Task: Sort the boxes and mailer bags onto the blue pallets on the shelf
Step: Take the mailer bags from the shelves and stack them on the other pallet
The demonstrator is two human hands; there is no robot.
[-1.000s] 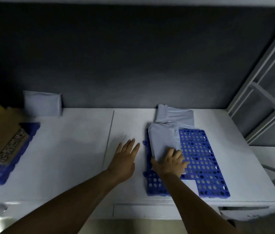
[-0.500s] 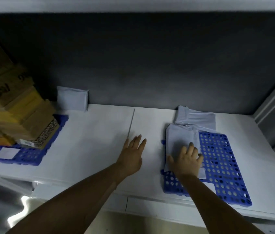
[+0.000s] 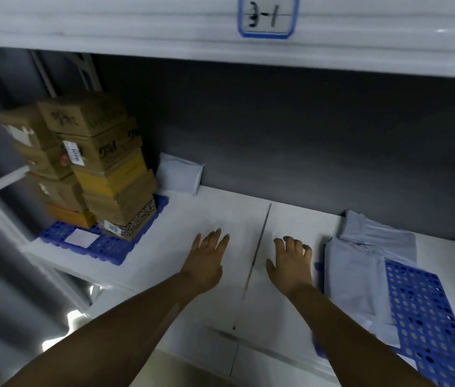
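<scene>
Grey mailer bags (image 3: 360, 275) lie stacked on the left part of a blue pallet (image 3: 427, 325) at the right of the white shelf (image 3: 220, 208). My right hand (image 3: 290, 261) hovers just left of them over the bare shelf, fingers loosely bent, holding nothing. My left hand (image 3: 206, 258) is flat and spread above the shelf, left of the seam, also empty. A tall stack of brown and yellow cardboard boxes (image 3: 98, 163) stands on a second blue pallet (image 3: 103, 244) at the left. One more grey mailer bag (image 3: 179, 175) leans against the dark back wall beside the boxes.
The upper shelf beam carries a label (image 3: 267, 16) reading 3-1. A grey upright post (image 3: 0, 247) closes the left side. A white label (image 3: 81, 237) lies on the left pallet. A seam (image 3: 260, 247) runs across the shelf between my hands.
My right hand has lifted off the mailer bags and moved left onto the bare shelf. The view has swung left and up, bringing the box stack fully into sight.
</scene>
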